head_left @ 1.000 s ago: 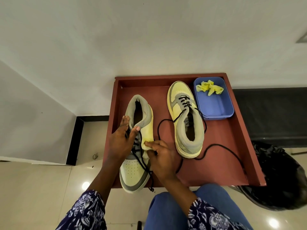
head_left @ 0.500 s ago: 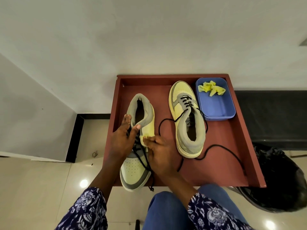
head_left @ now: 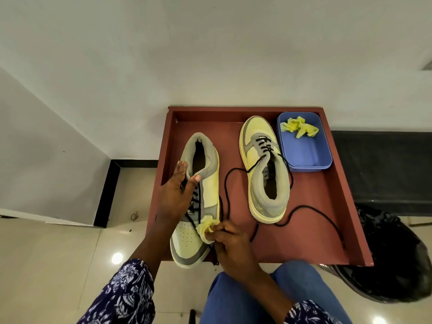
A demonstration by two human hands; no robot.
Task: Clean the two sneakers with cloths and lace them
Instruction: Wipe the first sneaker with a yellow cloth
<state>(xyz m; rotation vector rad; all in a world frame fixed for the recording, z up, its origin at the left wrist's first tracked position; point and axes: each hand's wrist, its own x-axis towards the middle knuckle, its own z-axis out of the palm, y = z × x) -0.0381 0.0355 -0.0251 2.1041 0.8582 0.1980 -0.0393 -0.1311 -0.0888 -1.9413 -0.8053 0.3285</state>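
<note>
Two sneakers (head_left: 266, 169) side by side on tray (head_left: 315, 218), tub (head_left: 308, 157) holding cloth (head_left: 299, 130) at far right.

The two sneakers, one at lower centre (head_left: 197, 197) and one right of it (head_left: 265, 169), look like smooth pale-yellow leather with matt grey suede-like panels and black woven laces (head_left: 228, 183). The yellow cloths (head_left: 207, 230) (head_left: 299, 127) are soft, crumpled fabric, and the blue box (head_left: 306, 157) is smooth plastic. The red-brown tray (head_left: 304, 242) has a matt finish, the floor tiles (head_left: 58, 265) are glossy, and the black bag (head_left: 397, 253) at lower right is shiny thin plastic.
</note>
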